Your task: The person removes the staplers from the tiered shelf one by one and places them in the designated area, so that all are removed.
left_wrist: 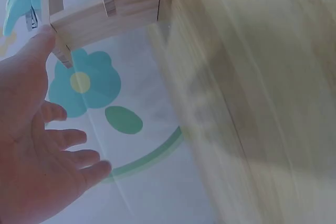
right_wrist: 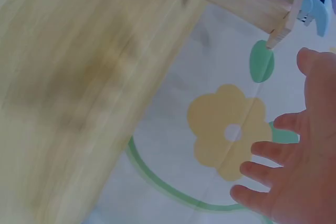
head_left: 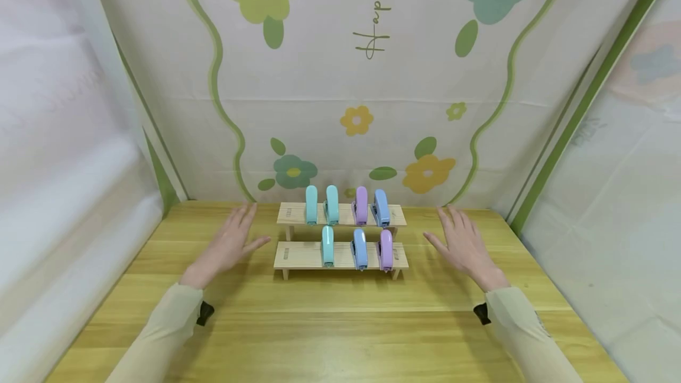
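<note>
Two small wooden racks stand one behind the other at the table's middle. On the back rack (head_left: 346,215) are two teal staplers (head_left: 311,205), a purple stapler (head_left: 360,205) and a blue stapler (head_left: 380,208). The front rack (head_left: 303,256) carries a teal stapler (head_left: 327,247), a blue stapler (head_left: 360,249) and a purple stapler (head_left: 386,250). To the left of the racks my left hand (head_left: 227,246) is spread, holding nothing. My right hand (head_left: 465,247), fingers extended, is to their right, also holding nothing. Both wrist views show the hands near a rack's end.
The wooden table (head_left: 340,336) extends in front of the racks. Behind it hangs a white cloth (head_left: 319,75) printed with flowers, and more cloth walls (head_left: 612,223) close in both sides. A dark wrist strap piece (head_left: 205,312) shows at the left cuff, another (head_left: 482,314) at the right.
</note>
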### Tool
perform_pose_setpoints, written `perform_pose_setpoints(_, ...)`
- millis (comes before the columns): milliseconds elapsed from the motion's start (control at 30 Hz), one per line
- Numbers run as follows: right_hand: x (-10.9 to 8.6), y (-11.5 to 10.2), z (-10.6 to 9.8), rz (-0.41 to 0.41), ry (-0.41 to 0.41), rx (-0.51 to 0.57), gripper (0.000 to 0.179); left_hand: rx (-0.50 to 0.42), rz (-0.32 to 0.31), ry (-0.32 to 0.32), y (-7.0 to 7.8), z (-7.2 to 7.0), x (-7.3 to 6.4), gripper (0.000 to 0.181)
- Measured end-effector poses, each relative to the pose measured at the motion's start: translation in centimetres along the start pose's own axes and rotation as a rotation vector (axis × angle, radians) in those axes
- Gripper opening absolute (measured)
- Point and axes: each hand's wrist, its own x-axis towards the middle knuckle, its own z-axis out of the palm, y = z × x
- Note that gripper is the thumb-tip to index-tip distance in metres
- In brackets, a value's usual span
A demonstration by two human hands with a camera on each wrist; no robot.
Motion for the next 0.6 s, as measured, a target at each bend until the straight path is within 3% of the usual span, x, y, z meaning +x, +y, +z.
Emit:
perform_pose_setpoints(300, 0.4, -1.5, -1.2, -0.031, 0.002, 0.082, 0.075, -0.032, 0.006, 0.01, 0.6, 0.9, -0.6, 0.091)
perform_pose_setpoints(600, 0.7, -2.9, -2.1, -0.077, 0.056, 0.132, 0.067, -0.059, 0.002, 0.025, 1.4, 1.6, -1.2, 0.086)
